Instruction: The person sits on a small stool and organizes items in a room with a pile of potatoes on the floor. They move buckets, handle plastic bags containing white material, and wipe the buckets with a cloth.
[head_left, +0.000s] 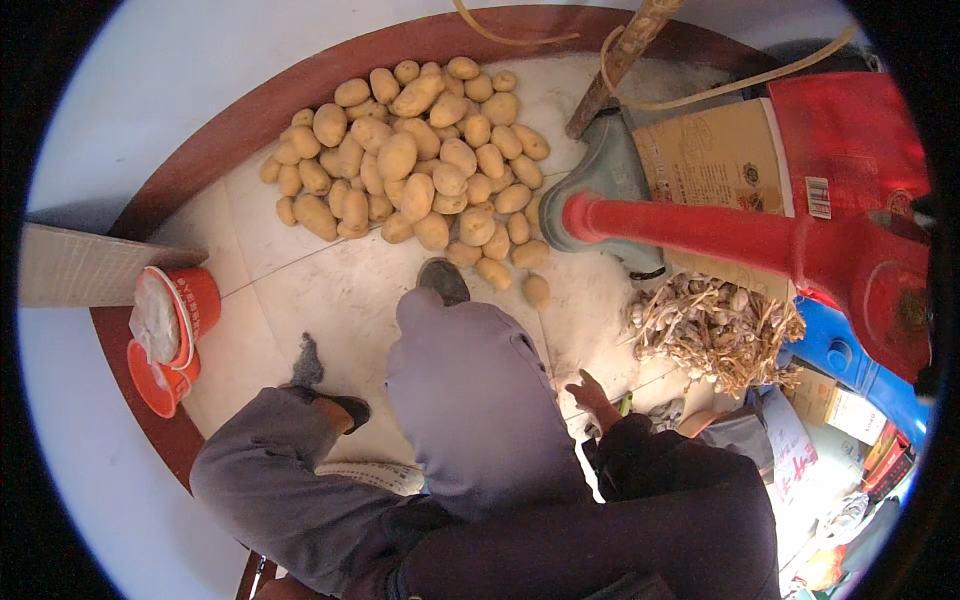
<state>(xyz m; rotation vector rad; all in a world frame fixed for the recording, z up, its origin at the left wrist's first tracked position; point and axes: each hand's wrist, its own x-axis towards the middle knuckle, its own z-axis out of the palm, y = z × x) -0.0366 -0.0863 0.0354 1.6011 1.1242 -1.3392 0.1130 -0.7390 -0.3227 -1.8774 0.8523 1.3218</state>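
Observation:
My right hand (592, 399) reaches out of a dark sleeve beside my right knee, low over the tiled floor. Its fingers are apart, one extended, and I see nothing held in it. Close by are a small green item (625, 403) and a crumpled grey item (667, 410). At the bottom left edge a skin-toned patch may be part of my left hand; the rest is out of view. Ahead of my feet a large heap of potatoes (409, 161) lies on the floor against the wall. A single potato (535, 292) sits at its near edge.
Dried garlic bulbs with stalks (716, 326) lie to the right. Above them a red column (697, 229) joins a grey-green base (604, 187), beside a cardboard box (709, 157) and a wooden pole (626, 64). Red buckets (199, 300) stand at left. A blue container (840, 349) is at right.

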